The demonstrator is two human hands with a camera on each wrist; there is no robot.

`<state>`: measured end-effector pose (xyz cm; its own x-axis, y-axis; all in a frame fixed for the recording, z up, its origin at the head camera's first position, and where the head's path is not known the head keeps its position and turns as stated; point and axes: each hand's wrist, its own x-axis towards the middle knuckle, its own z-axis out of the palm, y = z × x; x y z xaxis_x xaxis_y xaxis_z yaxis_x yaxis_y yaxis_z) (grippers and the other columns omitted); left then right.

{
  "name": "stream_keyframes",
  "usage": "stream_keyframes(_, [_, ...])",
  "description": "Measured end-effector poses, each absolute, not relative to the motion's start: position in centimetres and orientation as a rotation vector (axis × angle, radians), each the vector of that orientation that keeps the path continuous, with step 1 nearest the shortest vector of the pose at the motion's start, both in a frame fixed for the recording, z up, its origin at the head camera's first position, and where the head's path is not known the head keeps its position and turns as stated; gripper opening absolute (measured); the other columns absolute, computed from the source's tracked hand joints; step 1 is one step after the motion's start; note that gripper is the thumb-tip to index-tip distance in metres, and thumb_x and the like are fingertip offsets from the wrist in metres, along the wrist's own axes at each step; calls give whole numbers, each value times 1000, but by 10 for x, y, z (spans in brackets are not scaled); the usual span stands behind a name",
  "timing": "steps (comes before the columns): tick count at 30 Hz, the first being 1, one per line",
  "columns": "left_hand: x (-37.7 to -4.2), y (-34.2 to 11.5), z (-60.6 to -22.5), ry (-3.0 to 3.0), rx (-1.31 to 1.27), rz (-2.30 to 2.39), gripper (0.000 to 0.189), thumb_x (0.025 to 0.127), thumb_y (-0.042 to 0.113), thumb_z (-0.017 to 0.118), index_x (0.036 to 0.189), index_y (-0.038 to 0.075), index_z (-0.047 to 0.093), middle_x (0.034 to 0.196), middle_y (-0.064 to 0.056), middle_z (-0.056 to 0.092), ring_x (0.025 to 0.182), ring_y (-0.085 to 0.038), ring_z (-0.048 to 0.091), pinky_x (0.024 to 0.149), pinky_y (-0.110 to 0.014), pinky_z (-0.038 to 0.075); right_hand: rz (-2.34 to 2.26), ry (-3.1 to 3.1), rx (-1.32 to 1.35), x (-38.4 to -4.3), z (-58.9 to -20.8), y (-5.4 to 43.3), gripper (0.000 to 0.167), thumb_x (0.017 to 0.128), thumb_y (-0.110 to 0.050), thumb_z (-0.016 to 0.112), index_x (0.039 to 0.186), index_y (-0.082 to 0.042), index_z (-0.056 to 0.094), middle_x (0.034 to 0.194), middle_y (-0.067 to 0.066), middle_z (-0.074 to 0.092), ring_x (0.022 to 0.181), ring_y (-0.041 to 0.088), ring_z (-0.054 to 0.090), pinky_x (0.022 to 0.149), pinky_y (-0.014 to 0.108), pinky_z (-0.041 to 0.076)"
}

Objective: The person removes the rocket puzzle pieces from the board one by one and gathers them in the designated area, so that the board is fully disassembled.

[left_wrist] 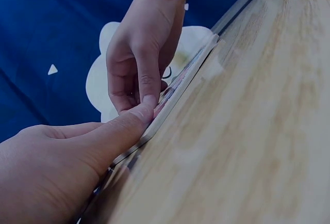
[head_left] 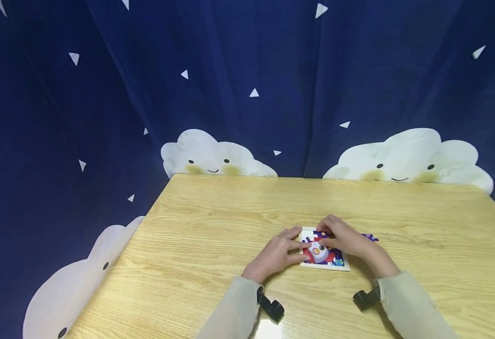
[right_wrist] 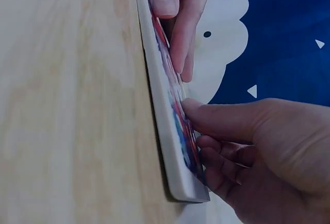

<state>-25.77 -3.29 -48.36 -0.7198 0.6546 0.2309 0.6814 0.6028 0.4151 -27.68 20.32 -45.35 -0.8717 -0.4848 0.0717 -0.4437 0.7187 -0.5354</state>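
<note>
A small jigsaw puzzle (head_left: 336, 260) in a white-edged tray lies flat on the table, with a red, white and purple picture; its upper left corner shows bare white. From the left, my left hand (head_left: 275, 254) rests on it, fingers spread and fairly straight, the tips on the tray's edge and the picture. My right hand (head_left: 346, 238) reaches over the upper right part, thumb and curled fingers pinching at a purple puzzle piece (head_left: 323, 233) with a star. In the right wrist view, the right hand (right_wrist: 278, 152) mostly hides what lies between its fingertips.
More purple puzzle pieces (head_left: 371, 237) lie on the table just right of the tray, partly behind the right hand. The wooden table (head_left: 213, 221) ends at a dark blue curtain (head_left: 239, 56) with white clouds. Black straps (head_left: 270, 305) circle both wrists.
</note>
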Motion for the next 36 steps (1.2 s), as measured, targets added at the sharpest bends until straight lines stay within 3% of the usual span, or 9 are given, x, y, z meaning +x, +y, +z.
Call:
stream_keyframes(10, [-259,-33,-482,-2754,-1164,-772,41,91,44,65,127,25,66,155,-11,41,146,-21,38,121,-40,32,-880,2812,-805,-279,-454,204,18,91,-11,67,104,-2,56,94,6,49,86,16,42,71,22,38])
stream_keyframes(19, [-256,-33,-481,-2779,-1131,-790,41,90,44,65,127,26,67,155,-10,41,146,-22,38,118,-48,36,-936,2882,-843,-274,-461,206,23,89,-10,70,106,-4,56,96,4,51,85,11,43,71,23,41])
stream_keyframes(26, [-255,-33,-482,-2779,-1126,-781,40,91,44,65,126,26,67,155,-9,41,145,-22,39,119,-46,36,-954,2966,-951,-269,-469,206,28,88,-7,71,111,-2,56,102,6,54,87,11,47,75,26,48])
stream_keyframes(31, [-256,-32,-483,-2779,-1133,-777,40,91,43,65,127,26,67,156,-9,39,146,-21,37,119,-47,35,-1024,2963,-916,-268,-475,208,28,88,-8,71,112,-6,57,99,3,51,82,9,44,69,21,44])
stream_keyframes(36, [-257,-33,-484,-2776,-1132,-760,41,90,45,65,127,26,66,155,-10,40,146,-23,38,119,-47,36,-1079,2996,-931,-268,-479,209,30,86,-5,73,112,-10,58,101,1,53,83,7,50,69,20,48])
